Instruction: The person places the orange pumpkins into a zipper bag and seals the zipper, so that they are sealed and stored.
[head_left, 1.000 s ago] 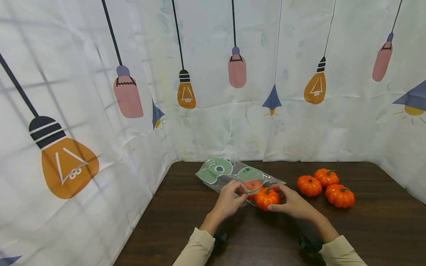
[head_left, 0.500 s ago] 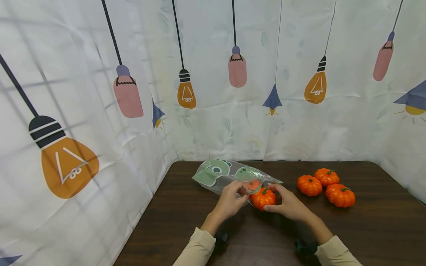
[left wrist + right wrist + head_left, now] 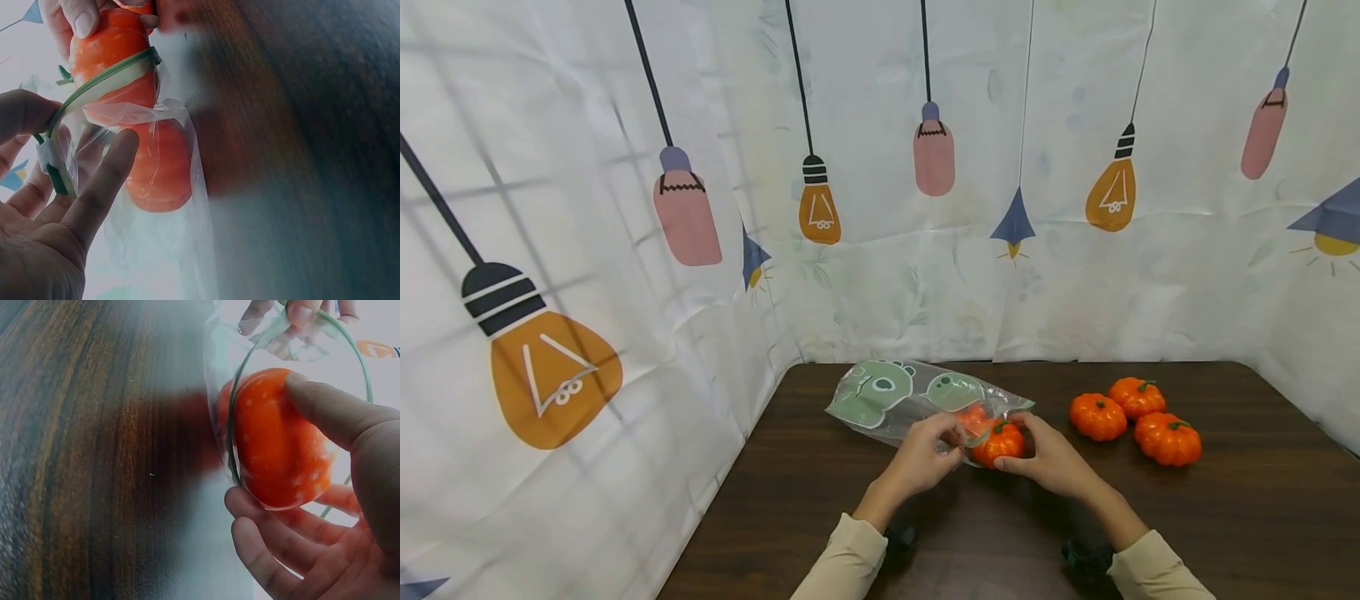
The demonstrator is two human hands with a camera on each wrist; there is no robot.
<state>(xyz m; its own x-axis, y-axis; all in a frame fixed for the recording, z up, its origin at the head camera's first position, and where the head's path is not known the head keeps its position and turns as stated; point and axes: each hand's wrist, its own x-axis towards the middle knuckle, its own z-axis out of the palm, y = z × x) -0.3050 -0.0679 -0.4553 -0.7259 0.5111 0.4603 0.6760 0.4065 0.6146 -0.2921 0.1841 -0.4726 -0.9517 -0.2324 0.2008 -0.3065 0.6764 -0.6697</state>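
A clear zip bag [image 3: 880,398] with green animal prints lies on the table, one small orange pumpkin [image 3: 164,172] inside it. My left hand [image 3: 927,454] pinches the bag's green-edged mouth near its white slider [image 3: 47,154]. With thumb and fingers my right hand [image 3: 1054,460] grips a second orange pumpkin [image 3: 281,440]. This pumpkin sits in the bag's mouth, the green rim looped around it, partly inside. In the right wrist view the thumb rests on its near face and the fingers lie beneath.
Three more orange pumpkins, a left one [image 3: 1097,417], a back one [image 3: 1137,398] and a front one [image 3: 1168,439], stand in a cluster on the right of the dark wooden table [image 3: 760,517]. A white printed curtain [image 3: 880,292] hangs behind the table and along its sides.
My right hand has moved slightly left with its pumpkin, which sits further into the bag's mouth. The bag has shifted a little left. My left hand stays nearly in place.
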